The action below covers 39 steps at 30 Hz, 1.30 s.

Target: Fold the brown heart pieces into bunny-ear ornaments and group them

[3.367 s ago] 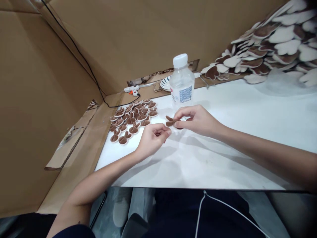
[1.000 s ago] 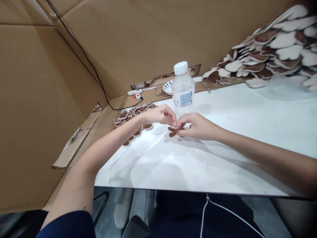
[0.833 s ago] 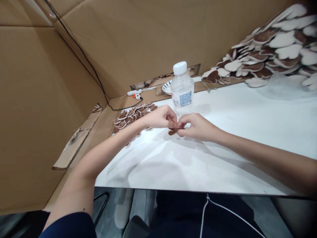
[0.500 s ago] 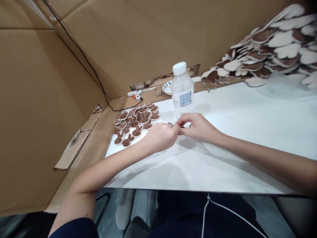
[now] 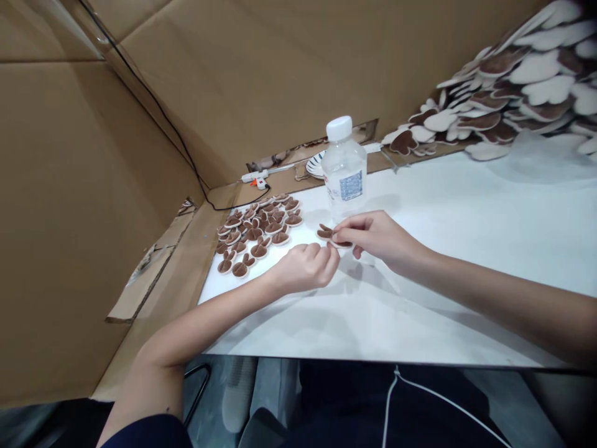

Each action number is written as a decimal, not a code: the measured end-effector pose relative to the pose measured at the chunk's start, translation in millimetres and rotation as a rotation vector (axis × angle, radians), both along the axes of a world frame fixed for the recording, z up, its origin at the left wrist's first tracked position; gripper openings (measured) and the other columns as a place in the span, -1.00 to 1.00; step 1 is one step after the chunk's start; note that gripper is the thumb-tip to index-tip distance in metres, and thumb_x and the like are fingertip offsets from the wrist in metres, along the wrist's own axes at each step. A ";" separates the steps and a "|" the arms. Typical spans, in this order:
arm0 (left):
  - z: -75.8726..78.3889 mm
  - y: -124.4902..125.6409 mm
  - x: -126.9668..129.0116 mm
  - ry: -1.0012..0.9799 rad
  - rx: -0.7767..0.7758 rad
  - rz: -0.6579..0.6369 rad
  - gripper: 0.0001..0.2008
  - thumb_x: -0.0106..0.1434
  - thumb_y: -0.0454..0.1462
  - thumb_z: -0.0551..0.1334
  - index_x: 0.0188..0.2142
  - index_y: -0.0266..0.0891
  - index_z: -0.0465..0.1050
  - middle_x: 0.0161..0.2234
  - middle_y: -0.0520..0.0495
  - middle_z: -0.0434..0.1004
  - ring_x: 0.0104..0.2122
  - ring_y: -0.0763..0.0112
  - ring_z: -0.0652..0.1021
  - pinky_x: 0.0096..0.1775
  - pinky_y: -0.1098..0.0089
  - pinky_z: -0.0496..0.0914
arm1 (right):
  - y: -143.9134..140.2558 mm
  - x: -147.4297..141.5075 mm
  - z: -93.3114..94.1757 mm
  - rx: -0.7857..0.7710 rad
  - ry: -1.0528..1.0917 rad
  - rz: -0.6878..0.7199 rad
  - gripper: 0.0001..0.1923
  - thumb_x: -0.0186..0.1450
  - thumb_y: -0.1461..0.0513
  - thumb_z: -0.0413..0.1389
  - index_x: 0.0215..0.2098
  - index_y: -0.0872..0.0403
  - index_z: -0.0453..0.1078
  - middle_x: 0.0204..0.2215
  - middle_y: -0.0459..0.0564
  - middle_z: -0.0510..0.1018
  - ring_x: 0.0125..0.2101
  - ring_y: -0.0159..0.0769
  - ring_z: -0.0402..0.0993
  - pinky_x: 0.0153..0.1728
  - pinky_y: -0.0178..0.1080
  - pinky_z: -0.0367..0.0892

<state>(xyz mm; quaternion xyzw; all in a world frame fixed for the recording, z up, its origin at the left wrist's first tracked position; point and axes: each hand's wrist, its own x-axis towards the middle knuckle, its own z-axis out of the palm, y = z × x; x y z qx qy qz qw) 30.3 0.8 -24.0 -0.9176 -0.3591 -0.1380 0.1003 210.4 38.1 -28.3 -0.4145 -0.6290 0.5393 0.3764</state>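
My right hand point(image 5: 385, 239) pinches a small brown fabric piece point(image 5: 325, 231) with a pale edge and two ear-like lobes. Its fingers cover part of the piece, which is held just above the white table. My left hand point(image 5: 308, 267) is curled closed, its thumb and forefinger tips at the near edge of the same piece. To the left lies a cluster of similar eared brown pieces point(image 5: 259, 251) on the table. Right behind my hands stands a clear plastic bottle point(image 5: 345, 168) with a white cap.
A white glue gun point(image 5: 256, 178) with a black cord lies at the back left. Behind the bottle is a striped dish point(image 5: 316, 164). A large heap of brown and cream fabric pieces point(image 5: 527, 93) fills the back right. Cardboard walls point(image 5: 280, 81) enclose the white table point(image 5: 466, 249).
My hands have shifted slightly apart, the left one lower and turned. The brown fabric piece, mostly hidden before, now shows its two lobes between my fingers.
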 end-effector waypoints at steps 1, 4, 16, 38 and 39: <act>-1.3 3.2 -1.0 -0.084 -0.075 0.058 -0.79 0.21 -0.37 0.04 -0.41 -0.28 0.46 -0.61 -0.07 0.29 -0.59 0.41 0.26 -0.53 0.38 0.00 | -1.6 0.2 1.4 0.014 0.002 0.010 -0.88 0.08 0.23 0.20 -0.46 0.13 0.54 -0.52 0.00 0.56 -0.64 -0.41 0.32 -0.67 -0.33 0.24; -2.1 10.5 -6.0 -0.369 -0.272 0.218 -0.86 0.12 -0.36 0.14 -0.54 -0.27 0.37 -0.65 0.05 0.19 -0.61 0.50 0.21 -0.50 0.43 0.02 | -6.9 1.5 5.9 0.103 -0.032 0.026 -0.88 0.08 0.23 0.20 -0.45 0.12 0.54 -0.56 -0.04 0.54 -0.59 -0.38 0.35 -0.65 -0.34 0.24; -3.2 -14.9 13.2 -1.423 -1.116 0.215 -0.81 0.09 -0.22 0.32 -0.40 -0.31 0.41 -0.69 0.20 0.06 -0.72 0.71 0.05 -0.64 0.52 -0.13 | -21.9 -2.9 6.3 0.536 -0.155 -0.188 -0.92 0.13 0.28 0.16 -0.43 0.09 0.51 -0.41 -0.04 0.54 -0.36 -0.30 0.44 -0.37 -0.28 0.30; -18.6 -4.8 14.4 -1.466 -1.007 0.236 -0.81 0.12 -0.22 0.26 -0.50 -0.26 0.29 -0.74 0.22 0.00 -0.74 0.70 0.03 -0.65 0.55 -0.13 | -26.7 -5.9 0.6 0.435 -0.092 -0.140 -0.92 0.13 0.28 0.16 -0.41 0.10 0.52 -0.40 -0.04 0.54 -0.36 -0.30 0.45 -0.36 -0.27 0.31; -18.5 -5.0 14.0 -1.461 -1.009 0.238 -0.82 0.11 -0.23 0.26 -0.49 -0.26 0.30 -0.74 0.21 0.01 -0.74 0.70 0.03 -0.65 0.56 -0.13 | -26.6 -5.8 0.6 0.427 -0.087 -0.140 -0.91 0.13 0.28 0.17 -0.41 0.10 0.52 -0.39 -0.03 0.54 -0.36 -0.29 0.45 -0.36 -0.27 0.32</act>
